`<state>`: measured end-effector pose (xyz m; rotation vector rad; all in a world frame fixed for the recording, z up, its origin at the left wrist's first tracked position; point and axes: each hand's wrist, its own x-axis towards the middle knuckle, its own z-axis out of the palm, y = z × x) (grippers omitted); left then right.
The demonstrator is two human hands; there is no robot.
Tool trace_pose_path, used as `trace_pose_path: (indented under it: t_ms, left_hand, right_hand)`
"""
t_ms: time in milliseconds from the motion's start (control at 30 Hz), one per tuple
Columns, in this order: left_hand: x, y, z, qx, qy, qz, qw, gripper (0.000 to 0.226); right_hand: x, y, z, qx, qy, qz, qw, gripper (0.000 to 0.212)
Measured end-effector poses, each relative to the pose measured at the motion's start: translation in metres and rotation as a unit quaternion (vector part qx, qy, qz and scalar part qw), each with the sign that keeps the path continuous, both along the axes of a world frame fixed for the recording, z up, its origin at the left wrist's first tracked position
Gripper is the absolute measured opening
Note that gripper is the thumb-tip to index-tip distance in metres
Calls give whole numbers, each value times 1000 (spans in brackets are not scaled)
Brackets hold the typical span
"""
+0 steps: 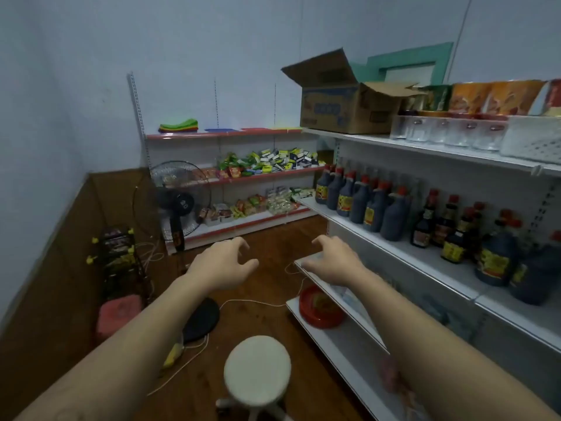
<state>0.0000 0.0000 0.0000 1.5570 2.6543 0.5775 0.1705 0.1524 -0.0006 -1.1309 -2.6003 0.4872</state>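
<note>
Reaching out with two empty hands.
Holding left hand (221, 262) well left of the white shelving (349, 357), fingers loosely curled; hovering right hand (331, 259) over its front edge, fingers relaxed.

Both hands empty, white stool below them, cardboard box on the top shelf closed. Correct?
No. The head view shows the cardboard box on the top shelf open, with its flaps up. The rest holds: the left hand and right hand hold nothing, and the white stool is below them.
</note>
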Motion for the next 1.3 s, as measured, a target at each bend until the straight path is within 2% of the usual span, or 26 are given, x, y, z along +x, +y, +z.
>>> trace_pose_path:
  t_ms: [300,567,733,1067,1300]
  left_hand:
    - [-132,5,-51,-6,-54,16,998,49]
    - [-172,28,-66,22,-76,-17,997,48]
    - [-190,55,-64,2,-70,-30,997,49]
    - [-210,168,-71,-47,-54,-66,995,47]
    - [-227,278,-79,-115,-22,-84,990,47]
  right_hand:
    - [-108,5,-40,-23,-52,-55,997,63]
    - [-149,26,-52,-45,-68,-84,993,66]
    - [-165,47,-52,-51,-63,-98,992,66]
    - [-192,144,-83,-90,-8,-122,988,63]
    - [-201,233,-133,-170,30,-171,970,62]
